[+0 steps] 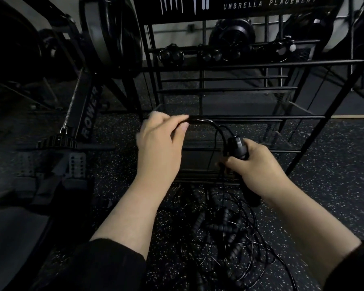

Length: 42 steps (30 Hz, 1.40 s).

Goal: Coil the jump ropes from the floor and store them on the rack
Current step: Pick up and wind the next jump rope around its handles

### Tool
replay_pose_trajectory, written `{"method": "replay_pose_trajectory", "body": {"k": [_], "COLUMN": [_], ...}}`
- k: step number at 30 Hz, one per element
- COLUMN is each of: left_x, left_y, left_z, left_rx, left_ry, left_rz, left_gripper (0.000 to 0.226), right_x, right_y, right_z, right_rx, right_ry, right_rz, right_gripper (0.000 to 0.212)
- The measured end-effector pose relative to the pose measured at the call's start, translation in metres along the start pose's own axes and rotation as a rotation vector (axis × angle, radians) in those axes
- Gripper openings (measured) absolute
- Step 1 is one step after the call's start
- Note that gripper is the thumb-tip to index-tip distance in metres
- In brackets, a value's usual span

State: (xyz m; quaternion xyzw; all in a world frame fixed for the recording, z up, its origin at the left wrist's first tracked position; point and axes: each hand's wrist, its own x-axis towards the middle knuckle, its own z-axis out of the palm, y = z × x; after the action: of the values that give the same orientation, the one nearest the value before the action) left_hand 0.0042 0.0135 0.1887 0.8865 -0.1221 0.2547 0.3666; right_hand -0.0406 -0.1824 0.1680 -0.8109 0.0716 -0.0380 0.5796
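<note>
So the jump rope [215,131] being worked on is up off the floor, held between both hands right in front of the rack [250,117]. The right hand [259,166] is wrapped around its black handles [237,148], fingers curled tight, with the thin black cord arcing up and over to the left hand [158,143]. The left hand pinches that cord between thumb and fingers, close against one of the rack's horizontal bars; can't tell if the cord actually touches the bar.

The rest of the ropes sit in a tangled pile [219,234] on the floor just below the hands: thin glossy cords looped every which way, plus several ribbed, foam-looking black handles mixed in.

The rack is a black metal frame with thin round bars running across, and a sign at the top reading "UMBRELLA PLACEMENT" [269,3]. On its upper tier there are already some dark round bundles [198,54] lined up, probably coiled ropes, but it's too dark to say for sure.

The floor [334,185] is black rubber matting with white speckles. Off to the left there's a rowing machine [88,114] with "ROWER" printed on its rail and a chain alongside. Both arms have dark sleeves pushed back from the wrists.
</note>
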Motion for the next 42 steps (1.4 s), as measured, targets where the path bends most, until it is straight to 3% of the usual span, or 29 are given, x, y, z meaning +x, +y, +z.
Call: {"method": "replay_pose_trajectory", "body": {"k": [2, 4, 5, 10, 13, 17, 20, 22, 29, 32, 37, 42], "left_x": [0.000, -0.002, -0.003, -0.013, -0.023, -0.024, -0.023, -0.023, -0.008, -0.005, -0.003, 0.002], "left_y": [-0.004, 0.002, 0.006, 0.014, 0.008, 0.008, 0.009, 0.011, 0.019, 0.022, 0.029, 0.023], "left_z": [0.000, -0.002, -0.001, 0.013, 0.024, 0.033, 0.034, 0.033, 0.015, 0.007, 0.001, -0.006], "left_rx": [0.160, 0.071, 0.004, -0.253, -0.232, -0.211, -0.210, -0.228, -0.592, -0.741, -0.973, -0.958], "left_ry": [0.090, 0.093, 0.035, -0.750, -0.930, -0.866, -0.772, -0.693, -0.318, -0.283, -0.258, -0.213], "left_rz": [-0.081, -0.085, -0.084, -0.278, -0.252, -0.235, -0.185, -0.165, -0.352, -0.412, -0.448, -0.468], "left_gripper": [0.019, 0.007, 0.014, 0.043, 0.038, 0.039, 0.015, 0.013, 0.020, 0.020, 0.019, 0.019], "right_x": [0.000, -0.001, -0.002, -0.002, -0.003, -0.004, -0.003, -0.001, 0.004, 0.004, -0.001, 0.001], "right_y": [-0.001, -0.005, -0.007, -0.015, -0.020, -0.025, -0.027, -0.028, -0.011, 0.002, 0.005, 0.007], "right_z": [-0.002, -0.004, -0.003, -0.007, -0.011, -0.017, -0.018, -0.020, -0.027, -0.015, 0.011, 0.015], "right_rx": [0.048, 0.110, 0.157, 0.355, 0.430, 0.493, 0.523, 0.543, 0.296, 0.089, 0.039, -0.096], "right_ry": [0.004, -0.012, -0.023, -0.022, -0.011, -0.002, -0.005, 0.023, 0.060, 0.008, -0.206, -0.060], "right_rz": [0.000, 0.005, 0.013, 0.044, 0.049, 0.031, 0.013, 0.010, 0.053, 0.065, -0.005, -0.059], "right_gripper": [0.009, 0.008, 0.008, 0.008, 0.010, 0.009, 0.007, 0.010, 0.012, 0.016, 0.025, 0.018]}}
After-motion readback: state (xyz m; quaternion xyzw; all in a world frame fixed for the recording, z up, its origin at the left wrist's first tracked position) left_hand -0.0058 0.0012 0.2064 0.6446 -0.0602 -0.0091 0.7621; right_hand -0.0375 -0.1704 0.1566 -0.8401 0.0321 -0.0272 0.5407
